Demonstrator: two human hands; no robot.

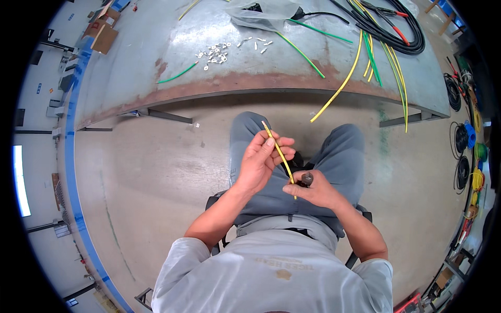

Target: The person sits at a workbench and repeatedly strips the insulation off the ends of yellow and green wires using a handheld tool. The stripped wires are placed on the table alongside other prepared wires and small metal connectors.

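My left hand [257, 160] pinches a short yellow wire [282, 155] between thumb and fingers over my lap. The wire slants from upper left to lower right, and its upper tip looks bare and copper-coloured. At its lower end my right hand [319, 192] is closed round a tool with a dark rounded end [307, 179]; the rest of that tool is hidden in the fist. My right thumb lies against the wire's lower part. On the bench ahead lie a small heap of silvery cable lugs [216, 53] and a short green wire [178, 73] with a bare end.
The metal workbench [130, 78] has a rusty front edge. Yellow wires [344, 86] and green ones hang over it at the right. Behind them lie a black cable coil [412, 44] and red-handled cutters [401, 34]. A clear plastic bag [261, 16] sits far back, cardboard boxes [104, 39] far left.
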